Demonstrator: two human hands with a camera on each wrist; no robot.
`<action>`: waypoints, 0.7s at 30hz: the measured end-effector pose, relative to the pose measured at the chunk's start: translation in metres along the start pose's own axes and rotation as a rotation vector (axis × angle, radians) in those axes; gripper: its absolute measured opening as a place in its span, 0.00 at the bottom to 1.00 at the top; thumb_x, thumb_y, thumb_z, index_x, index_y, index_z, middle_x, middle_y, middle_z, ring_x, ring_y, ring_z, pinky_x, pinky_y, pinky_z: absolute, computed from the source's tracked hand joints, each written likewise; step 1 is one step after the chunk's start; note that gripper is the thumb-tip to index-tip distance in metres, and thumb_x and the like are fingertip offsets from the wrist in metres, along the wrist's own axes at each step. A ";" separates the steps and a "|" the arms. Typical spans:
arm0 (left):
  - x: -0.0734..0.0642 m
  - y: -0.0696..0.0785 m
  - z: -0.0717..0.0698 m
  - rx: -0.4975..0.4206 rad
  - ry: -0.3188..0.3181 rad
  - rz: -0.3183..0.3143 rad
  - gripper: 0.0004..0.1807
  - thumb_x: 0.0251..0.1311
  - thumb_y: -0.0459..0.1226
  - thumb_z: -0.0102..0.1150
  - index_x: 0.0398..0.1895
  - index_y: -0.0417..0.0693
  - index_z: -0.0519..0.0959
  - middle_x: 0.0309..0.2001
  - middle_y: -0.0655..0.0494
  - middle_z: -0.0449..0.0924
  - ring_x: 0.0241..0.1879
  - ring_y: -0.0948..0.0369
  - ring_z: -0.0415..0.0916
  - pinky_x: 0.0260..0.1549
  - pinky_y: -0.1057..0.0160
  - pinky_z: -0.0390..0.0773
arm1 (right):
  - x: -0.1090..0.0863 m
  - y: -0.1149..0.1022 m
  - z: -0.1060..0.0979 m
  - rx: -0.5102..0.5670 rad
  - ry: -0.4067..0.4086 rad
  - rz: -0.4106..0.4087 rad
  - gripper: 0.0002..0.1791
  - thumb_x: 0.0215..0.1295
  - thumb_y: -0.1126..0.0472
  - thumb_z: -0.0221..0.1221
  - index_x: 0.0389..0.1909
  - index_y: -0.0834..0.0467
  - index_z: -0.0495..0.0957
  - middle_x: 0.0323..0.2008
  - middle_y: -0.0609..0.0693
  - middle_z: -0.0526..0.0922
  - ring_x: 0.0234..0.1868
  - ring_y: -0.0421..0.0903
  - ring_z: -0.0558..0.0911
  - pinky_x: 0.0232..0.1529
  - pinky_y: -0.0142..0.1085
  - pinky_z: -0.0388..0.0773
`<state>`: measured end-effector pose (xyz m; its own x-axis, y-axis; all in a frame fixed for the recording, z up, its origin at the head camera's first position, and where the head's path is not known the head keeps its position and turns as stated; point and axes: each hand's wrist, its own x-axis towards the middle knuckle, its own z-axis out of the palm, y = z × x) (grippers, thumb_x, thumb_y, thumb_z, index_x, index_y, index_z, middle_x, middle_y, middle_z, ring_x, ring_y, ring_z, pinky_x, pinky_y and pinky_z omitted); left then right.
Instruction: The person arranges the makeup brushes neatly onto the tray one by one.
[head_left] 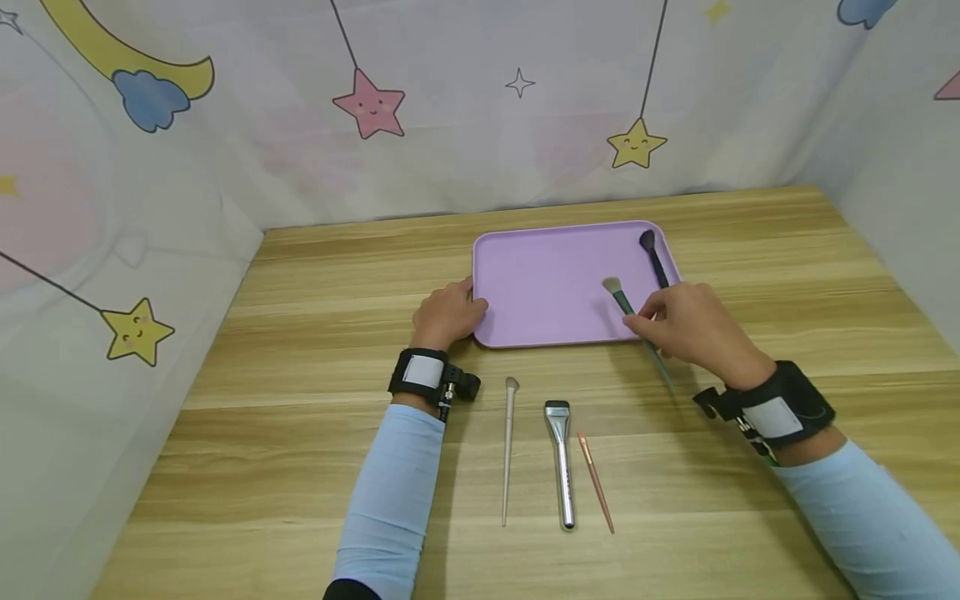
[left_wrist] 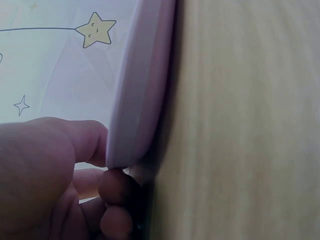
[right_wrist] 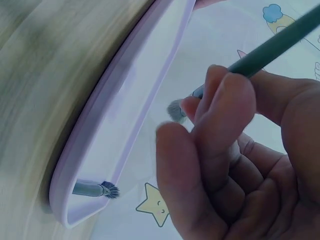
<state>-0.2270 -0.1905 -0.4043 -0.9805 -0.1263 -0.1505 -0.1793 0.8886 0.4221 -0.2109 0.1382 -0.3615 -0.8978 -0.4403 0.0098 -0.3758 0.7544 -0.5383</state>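
A purple tray [head_left: 547, 287] lies toward the back of the wooden table. At its near left corner my left hand [head_left: 447, 317] grips the rim; thumb and fingertips meet at the tray's edge [left_wrist: 142, 85] in the left wrist view. My right hand [head_left: 697, 329] pinches a green makeup brush [head_left: 660, 365] by its handle. Its pale bristles point up and left over the tray's right part, while the handle's end reaches past the front rim. Inside the tray, along the right side, rests a black makeup brush [head_left: 656, 257], its lower end hidden behind my right hand.
In front of the tray lie three more brushes: a slim pale one [head_left: 507, 450], a wide flat one with a silver handle [head_left: 561, 458], and a small copper-coloured one [head_left: 597, 485]. A patterned cloth [head_left: 465, 167] hangs behind the table.
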 end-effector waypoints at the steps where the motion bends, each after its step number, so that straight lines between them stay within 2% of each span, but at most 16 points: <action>1: 0.000 0.000 0.000 0.000 0.001 -0.001 0.34 0.66 0.48 0.47 0.77 0.55 0.65 0.64 0.46 0.76 0.43 0.47 0.74 0.33 0.52 0.71 | 0.001 0.001 0.000 0.000 0.004 0.000 0.15 0.67 0.57 0.65 0.34 0.68 0.85 0.14 0.47 0.79 0.16 0.43 0.77 0.18 0.36 0.68; 11: 0.000 0.000 0.000 -0.005 -0.003 -0.016 0.34 0.66 0.48 0.47 0.77 0.57 0.65 0.66 0.47 0.74 0.47 0.47 0.74 0.38 0.48 0.73 | 0.004 0.005 0.002 -0.017 0.039 -0.005 0.16 0.67 0.56 0.65 0.32 0.67 0.85 0.12 0.45 0.77 0.14 0.43 0.76 0.17 0.36 0.64; 21: -0.002 0.002 0.000 -0.006 0.002 -0.015 0.34 0.67 0.49 0.48 0.77 0.56 0.65 0.67 0.47 0.74 0.50 0.47 0.74 0.42 0.47 0.74 | 0.009 0.008 0.000 -0.025 0.067 0.009 0.16 0.66 0.56 0.66 0.31 0.67 0.86 0.13 0.46 0.78 0.15 0.43 0.76 0.19 0.37 0.66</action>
<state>-0.2256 -0.1891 -0.4030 -0.9779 -0.1406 -0.1550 -0.1945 0.8837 0.4256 -0.2217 0.1401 -0.3658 -0.9144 -0.4001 0.0618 -0.3721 0.7704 -0.5176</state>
